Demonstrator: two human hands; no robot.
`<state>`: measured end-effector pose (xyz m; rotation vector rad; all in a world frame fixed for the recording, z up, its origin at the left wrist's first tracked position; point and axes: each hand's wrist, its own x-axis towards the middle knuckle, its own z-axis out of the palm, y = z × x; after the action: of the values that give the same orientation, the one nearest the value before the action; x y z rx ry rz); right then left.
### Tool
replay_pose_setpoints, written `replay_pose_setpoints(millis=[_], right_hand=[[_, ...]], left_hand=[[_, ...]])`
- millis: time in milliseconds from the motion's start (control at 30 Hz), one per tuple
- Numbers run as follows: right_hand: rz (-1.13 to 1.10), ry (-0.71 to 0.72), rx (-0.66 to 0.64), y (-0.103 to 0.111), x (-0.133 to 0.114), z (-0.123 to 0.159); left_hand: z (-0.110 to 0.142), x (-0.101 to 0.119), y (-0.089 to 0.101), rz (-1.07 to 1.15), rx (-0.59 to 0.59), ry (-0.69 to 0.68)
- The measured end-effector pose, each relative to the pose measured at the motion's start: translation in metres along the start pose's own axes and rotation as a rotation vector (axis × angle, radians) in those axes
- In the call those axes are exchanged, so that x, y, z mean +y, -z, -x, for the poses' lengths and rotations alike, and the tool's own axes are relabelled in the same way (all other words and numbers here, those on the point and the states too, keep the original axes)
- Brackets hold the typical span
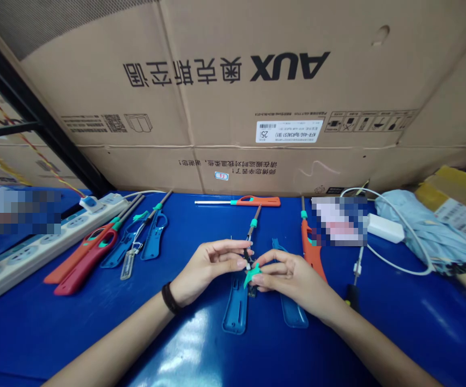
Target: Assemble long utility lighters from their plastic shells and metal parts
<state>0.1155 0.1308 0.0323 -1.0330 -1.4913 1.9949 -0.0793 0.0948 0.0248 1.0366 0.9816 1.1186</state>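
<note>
My left hand (210,265) is closed in a pinch on a small black-and-white lighter part (247,259), attached by thin wires to a metal lighter tube with a green collar (254,223). Between the fingertips of my right hand (293,279) is a green lighter trigger (252,274), close beside that part. Below both hands lies a blue lighter half-shell (235,306). The other blue half-shell (294,314) rests to the right, partly hidden under my right hand. A dark clear piece (252,291) shows just below the trigger.
Left: orange and red lighters (81,252), an opened blue lighter (152,236), a clear fuel tank (128,264) and a power strip (55,242). Behind: an orange lighter (257,201) before a cardboard box (208,118). Right: another orange lighter (312,250), a screwdriver (352,294) and a white adapter (385,228).
</note>
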Motion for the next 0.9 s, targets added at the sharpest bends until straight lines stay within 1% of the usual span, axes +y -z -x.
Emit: replay_pose_setpoints(millis=[100,200,400,567,733,900], right_hand=[[0.016,-0.008,0.026,-0.0006,0.0002,0.0002],[-0.002,0.006,0.021,-0.0009,0.0029,-0.0009],[-0.127,0.003,-0.043,-0.0003,0.0056,-0.0015],[-0.227,-0.044,-0.045,-0.0015,0.0029,0.0007],[-0.315,-0.079,0.044,-0.0052,0.0043,-0.0017],[-0.283,-0.06,0.125,-0.0043,0.008,-0.0052]], left_hand=[[-0.0001,-0.0011,0.0003,-0.009,-0.007,-0.011],[0.0007,-0.0006,-0.0003,-0.007,-0.018,-0.009],[0.002,0.0013,-0.0029,-0.022,-0.013,0.025],[0.0008,-0.0002,-0.0042,0.013,-0.006,0.033],[-0.0003,-0.0043,-0.0055,-0.016,0.014,-0.003],[-0.0013,-0.0079,-0.0079,-0.094,0.103,-0.022]])
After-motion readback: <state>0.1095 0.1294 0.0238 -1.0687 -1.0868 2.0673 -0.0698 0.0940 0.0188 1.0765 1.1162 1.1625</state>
